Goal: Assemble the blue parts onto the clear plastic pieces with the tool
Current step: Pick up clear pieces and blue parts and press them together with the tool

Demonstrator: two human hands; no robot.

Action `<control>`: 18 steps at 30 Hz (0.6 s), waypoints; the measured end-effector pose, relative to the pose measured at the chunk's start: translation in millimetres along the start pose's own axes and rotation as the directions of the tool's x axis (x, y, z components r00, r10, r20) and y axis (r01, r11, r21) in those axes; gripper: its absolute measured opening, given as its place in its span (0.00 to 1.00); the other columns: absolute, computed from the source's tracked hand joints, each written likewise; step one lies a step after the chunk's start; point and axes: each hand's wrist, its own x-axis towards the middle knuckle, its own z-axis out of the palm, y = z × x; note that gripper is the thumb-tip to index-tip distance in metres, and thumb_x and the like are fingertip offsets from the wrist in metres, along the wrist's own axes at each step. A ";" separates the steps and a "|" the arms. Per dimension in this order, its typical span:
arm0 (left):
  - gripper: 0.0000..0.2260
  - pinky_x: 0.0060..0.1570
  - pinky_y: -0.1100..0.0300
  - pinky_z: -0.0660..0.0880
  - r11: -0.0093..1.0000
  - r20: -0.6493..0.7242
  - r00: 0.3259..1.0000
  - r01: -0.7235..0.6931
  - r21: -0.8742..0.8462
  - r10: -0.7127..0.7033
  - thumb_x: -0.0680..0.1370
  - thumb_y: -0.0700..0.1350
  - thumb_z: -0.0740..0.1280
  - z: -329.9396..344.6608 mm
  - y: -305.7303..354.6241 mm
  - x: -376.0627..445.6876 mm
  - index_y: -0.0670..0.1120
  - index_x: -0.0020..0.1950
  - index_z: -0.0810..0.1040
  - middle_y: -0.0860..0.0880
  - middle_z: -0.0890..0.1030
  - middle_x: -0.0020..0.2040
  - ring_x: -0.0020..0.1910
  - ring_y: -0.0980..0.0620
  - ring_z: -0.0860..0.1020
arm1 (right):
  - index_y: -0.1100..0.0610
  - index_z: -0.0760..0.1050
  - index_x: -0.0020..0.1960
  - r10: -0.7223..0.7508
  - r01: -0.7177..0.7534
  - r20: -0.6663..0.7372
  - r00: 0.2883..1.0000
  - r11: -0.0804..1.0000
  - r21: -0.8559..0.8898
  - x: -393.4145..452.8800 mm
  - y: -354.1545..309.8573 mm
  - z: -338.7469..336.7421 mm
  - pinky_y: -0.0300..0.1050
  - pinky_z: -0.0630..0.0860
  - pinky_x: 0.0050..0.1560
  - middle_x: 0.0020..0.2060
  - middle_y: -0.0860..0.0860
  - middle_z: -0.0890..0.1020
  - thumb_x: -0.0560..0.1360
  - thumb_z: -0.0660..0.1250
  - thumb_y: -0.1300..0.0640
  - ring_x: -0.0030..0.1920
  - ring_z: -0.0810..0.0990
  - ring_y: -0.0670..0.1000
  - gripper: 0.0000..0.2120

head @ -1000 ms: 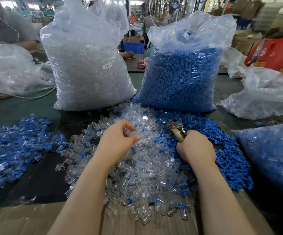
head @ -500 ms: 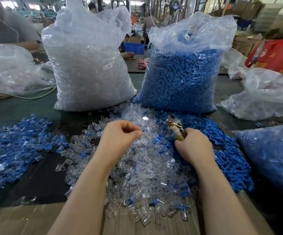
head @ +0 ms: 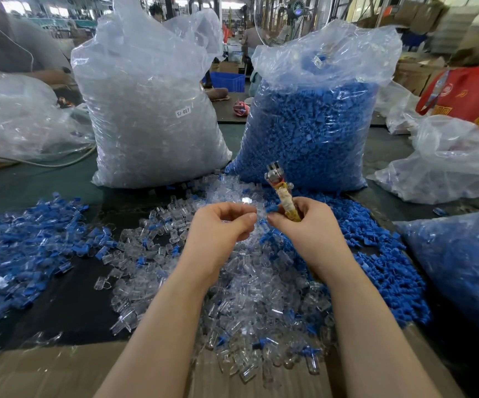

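My left hand [head: 221, 228] is raised above the heap of clear plastic pieces [head: 249, 297] and pinches a small clear piece [head: 248, 206] between thumb and fingers. My right hand [head: 304, 225] grips the tool [head: 282, 193], a metal-headed plier with a taped yellowish handle that points up. A small blue part [head: 271, 208] sits at my right fingertips, right beside the clear piece. Both hands nearly touch at the fingertips. Loose blue parts [head: 376, 254] lie to the right of the clear heap.
Two tall bags stand behind: clear pieces [head: 149, 110] on the left, blue parts [head: 313, 130] on the right. A pile of assembled blue-and-clear pieces [head: 23, 248] lies at left. More plastic bags [head: 462, 268] crowd the right side. Cardboard [head: 46, 372] lines the near edge.
Both hands rose off the pile and came together. The tool swung upright. My left hand now pinches a clear piece, and a blue part sits at my right fingertips.
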 end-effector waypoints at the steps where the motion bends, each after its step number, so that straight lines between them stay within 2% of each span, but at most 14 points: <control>1: 0.03 0.41 0.66 0.80 1.000 -0.006 1.000 0.003 -0.009 -0.003 0.75 0.39 0.73 0.2 -0.2 -0.4 0.46 0.46 0.85 0.51 0.84 0.37 0.36 0.58 0.81 | 0.57 0.77 0.42 0.001 -0.001 0.000 1.000 1.000 0.005 0.2 0.5 0.5 0.46 0.71 0.36 0.29 0.47 0.74 0.72 0.73 0.51 0.31 0.71 0.47 0.09; 5: 0.03 0.42 0.63 0.81 0.993 -0.024 0.999 0.037 -0.116 -0.040 0.75 0.38 0.73 -1.2 0.9 -1.5 0.45 0.46 0.84 0.49 0.85 0.37 0.36 0.56 0.83 | 0.57 0.78 0.43 0.000 0.000 0.003 1.000 0.998 0.060 -0.8 -0.4 1.2 0.44 0.70 0.34 0.29 0.50 0.75 0.73 0.72 0.54 0.29 0.69 0.45 0.07; 7: 0.03 0.41 0.63 0.81 0.981 -0.031 0.998 0.050 -0.187 -0.057 0.75 0.38 0.73 -1.4 2.4 -1.9 0.43 0.47 0.84 0.48 0.85 0.36 0.36 0.55 0.83 | 0.54 0.79 0.42 -0.019 0.021 -0.015 1.000 0.993 0.112 -1.7 -3.2 1.7 0.38 0.72 0.33 0.33 0.55 0.79 0.73 0.72 0.54 0.30 0.72 0.45 0.05; 10: 0.03 0.39 0.64 0.81 0.969 -0.044 0.997 0.049 -0.244 -0.062 0.74 0.38 0.73 0.0 4.1 -2.2 0.43 0.46 0.83 0.49 0.85 0.35 0.35 0.55 0.83 | 0.52 0.80 0.41 -0.040 0.047 -0.050 0.998 0.986 0.163 -1.4 -3.9 2.0 0.31 0.72 0.32 0.37 0.54 0.82 0.74 0.73 0.54 0.32 0.75 0.42 0.05; 12: 0.03 0.38 0.65 0.80 0.967 -0.046 0.997 0.050 -0.250 -0.064 0.74 0.38 0.73 0.6 3.8 -2.2 0.44 0.46 0.83 0.49 0.85 0.36 0.35 0.55 0.84 | 0.52 0.79 0.41 -0.033 0.042 -0.061 0.998 0.989 0.140 -0.6 -1.7 1.7 0.33 0.73 0.33 0.36 0.53 0.82 0.73 0.73 0.53 0.32 0.75 0.42 0.05; 15: 0.03 0.38 0.65 0.80 0.967 -0.045 0.997 0.054 -0.250 -0.067 0.74 0.38 0.73 0.5 2.9 -2.4 0.44 0.47 0.83 0.49 0.85 0.36 0.36 0.55 0.84 | 0.51 0.79 0.42 -0.008 0.004 -0.110 0.994 0.999 -0.033 2.0 5.8 -1.1 0.47 0.75 0.39 0.33 0.49 0.81 0.73 0.72 0.51 0.35 0.77 0.47 0.05; 18: 0.04 0.38 0.65 0.80 0.963 -0.037 0.997 0.063 -0.262 -0.075 0.74 0.37 0.73 0.0 2.4 -2.8 0.44 0.47 0.83 0.48 0.85 0.37 0.36 0.55 0.83 | 0.51 0.77 0.42 0.009 -0.038 -0.169 0.986 0.985 -0.168 4.7 9.4 -3.7 0.49 0.75 0.39 0.36 0.47 0.80 0.73 0.70 0.49 0.38 0.78 0.51 0.06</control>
